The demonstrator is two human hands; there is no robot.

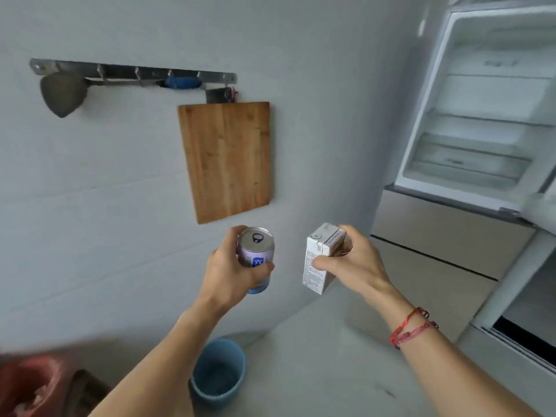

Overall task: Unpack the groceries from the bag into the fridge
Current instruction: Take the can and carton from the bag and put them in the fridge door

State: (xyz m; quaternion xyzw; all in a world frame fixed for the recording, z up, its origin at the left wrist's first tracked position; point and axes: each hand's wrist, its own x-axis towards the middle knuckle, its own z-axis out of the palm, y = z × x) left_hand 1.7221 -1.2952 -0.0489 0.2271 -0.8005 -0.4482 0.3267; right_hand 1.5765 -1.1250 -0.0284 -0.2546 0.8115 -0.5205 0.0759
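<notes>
Left hand (231, 275): is gripping a can (255, 254), held up in the air in front of the wall (90, 206).
Left fingers (237, 233): are curling round the can's far side, thumb pressing across its label.
Can: is standing upright in the grip, silver top and pull tab facing the camera, purple and blue label partly hidden by the thumb.
Right hand (352, 263): is holding a carton (320, 257), near the can but apart from it.
Right fingers (346, 230): are hooking over the carton's top edge, thumb pressing on its printed side.
Carton: is tilting slightly, white with small print too blurred to read.
Bracelet (412, 329): red string, is looping round the right wrist.
Fridge (481, 115): is standing open, up and to the right of the carton and well apart from it, white shelves and bins showing.
Drawer fronts (445, 236): beige, shut, are lying below the open compartment, between it and the right hand.
Door edge (541, 206): white, blurred, is jutting in at the right border.
Cutting board (227, 161): wooden, is hanging on the wall just above the can.
Hook rail (135, 70): metal, is carrying a spatula (61, 93) with a blue handle.
Bucket (218, 371): blue, is sitting low between the forearms.
Red thing (30, 383): is lying at the lower left corner, too blurred to identify.
</notes>
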